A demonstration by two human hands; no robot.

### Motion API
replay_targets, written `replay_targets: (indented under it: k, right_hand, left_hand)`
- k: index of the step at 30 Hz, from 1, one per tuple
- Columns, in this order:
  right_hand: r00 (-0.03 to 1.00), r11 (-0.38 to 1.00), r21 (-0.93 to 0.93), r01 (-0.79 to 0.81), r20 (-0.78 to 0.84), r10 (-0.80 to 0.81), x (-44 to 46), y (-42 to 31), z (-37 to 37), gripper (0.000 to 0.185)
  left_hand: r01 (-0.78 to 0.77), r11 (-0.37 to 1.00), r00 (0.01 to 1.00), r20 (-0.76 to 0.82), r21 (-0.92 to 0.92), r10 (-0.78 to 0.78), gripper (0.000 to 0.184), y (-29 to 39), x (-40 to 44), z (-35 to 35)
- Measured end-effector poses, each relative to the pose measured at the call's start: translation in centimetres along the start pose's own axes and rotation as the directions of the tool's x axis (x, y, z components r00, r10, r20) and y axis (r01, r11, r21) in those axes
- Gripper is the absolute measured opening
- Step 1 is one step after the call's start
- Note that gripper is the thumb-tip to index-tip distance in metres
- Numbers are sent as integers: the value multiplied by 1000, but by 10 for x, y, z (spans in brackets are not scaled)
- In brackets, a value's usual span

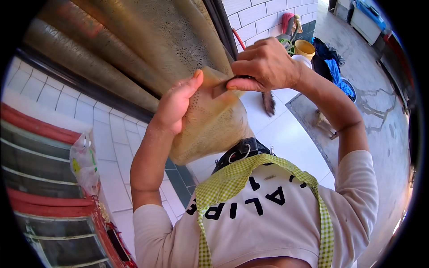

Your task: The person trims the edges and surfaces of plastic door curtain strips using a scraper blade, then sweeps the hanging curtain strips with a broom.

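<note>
A tan curtain (210, 120) with a perforated flower pattern hangs in front of me, its lower part pulled out towards my body. My left hand (178, 100) grips the curtain from the left, thumb up and the other fingers hidden behind the fabric. Against its surface, my right hand (268, 67) pinches a small dark flat piece (220, 90) between thumb and curled fingers. The kind of piece cannot be made out. Its flat end touches or nearly touches the cloth, just right of my left thumb.
Left of me stands a red-framed window (49, 203), with a plastic bag (85, 163) hanging by it. Beyond my right arm are a yellow bucket (304, 48) and blue plastic (336, 73). A dark, furry-looking strip (268, 103) shows over the white floor tiles (286, 129).
</note>
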State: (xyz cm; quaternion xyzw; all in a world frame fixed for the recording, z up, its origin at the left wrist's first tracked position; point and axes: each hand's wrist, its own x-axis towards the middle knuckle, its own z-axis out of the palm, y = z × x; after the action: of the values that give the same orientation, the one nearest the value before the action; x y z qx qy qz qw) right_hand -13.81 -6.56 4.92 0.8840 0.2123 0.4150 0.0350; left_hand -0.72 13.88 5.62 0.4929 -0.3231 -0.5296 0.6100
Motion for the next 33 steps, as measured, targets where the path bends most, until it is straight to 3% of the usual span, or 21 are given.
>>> replay_targets:
  k: [3, 5, 7, 9, 10, 12, 13, 14, 15, 16, 17, 19, 21, 23, 24, 26, 27, 29, 30, 33]
  right_hand:
    - [999, 1000, 13, 15, 36, -16, -14, -1, 1, 46]
    - [936, 999, 48, 4, 353, -20, -40, -4, 15, 48]
    - [900, 983, 131, -132, 432, 63, -74, -6, 30, 48]
    - [733, 873, 87, -480, 588, 343, -98, -9, 37, 44]
    - [738, 873, 95, -479, 582, 342, -113, -7, 47, 44]
    - [398, 525, -66, -848, 574, 716, -145, -10, 67, 39]
    - [388, 509, -62, -859, 571, 724, -158, -10, 75, 39]
    - [322, 247, 207, -947, 603, 730, -171, -13, 82, 33]
    - [262, -64, 435, -898, 647, 716, -182, -20, 86, 28]
    - [249, -223, 530, -818, 676, 693, -168, -35, 72, 26]
    - [140, -292, 469, -834, 691, 709, -147, -49, 58, 27]
    - [51, -192, 373, -908, 552, 832, -140, -68, 78, 29]
    - [243, 22, 546, -837, 337, 910, -130, -88, 102, 34]
    - [297, 11, 619, -786, 361, 884, -100, -107, 103, 36]
    - [264, -16, 626, -780, 351, 899, -90, -117, 111, 36]
    - [308, 227, 461, -858, 106, 946, -81, -128, 127, 34]
    - [281, 206, 466, -860, 96, 955, -81, -128, 126, 34]
    - [198, 58, 383, -922, 337, 920, -80, -133, 120, 37]
    - [223, 98, 380, -920, 300, 927, -80, -138, 122, 45]
    - [195, 84, 385, -919, 259, 946, -78, -145, 130, 44]
  left_hand:
    - [-33, 996, 999, 17, 78, 32, 47, 5, 1, -7]
    - [3, 997, 993, -121, -78, -13, 50, 18, -3, -13]
    - [-80, 991, 991, -112, -104, 68, 52, 27, -8, -15]
    - [-166, 984, 972, -180, -62, 153, 44, 29, -12, -14]
    - [-165, 985, 971, -185, -54, 152, 44, 25, -10, -16]
    - [-150, 989, 953, -265, -1, 144, 39, 4, 2, -28]
    - [-133, 991, 957, -258, 7, 130, 39, -8, 9, -35]
    - [-114, 991, 939, -317, 76, 132, 39, -21, 16, -44]
    - [-84, 986, 919, -373, 142, 132, 39, -34, 22, -51]
    - [-36, 987, 918, -385, 156, 95, 39, -42, 26, -56]
    - [-3, 987, 925, -374, 161, 64, 39, -51, 29, -56]
    - [22, 1000, 918, -397, 20, -12, 40, -67, 35, -52]
    - [26, 999, 928, -370, -40, -39, 41, -90, 42, -51]
    - [32, 995, 937, -343, -92, -62, 42, -103, 47, -42]
    - [9, 987, 937, -344, -158, -64, 44, -108, 48, -35]
    - [-29, 980, 945, -326, -196, -37, 48, -118, 52, -25]
    - [-3, 983, 948, -312, -182, -55, 48, -123, 53, -21]
    - [-68, 974, 974, -227, -218, 17, 49, -131, 50, -14]
    - [-58, 976, 976, -218, -211, 11, 47, -132, 51, -9]
    - [-71, 957, 961, -276, -280, -9, 44, -136, 45, 2]
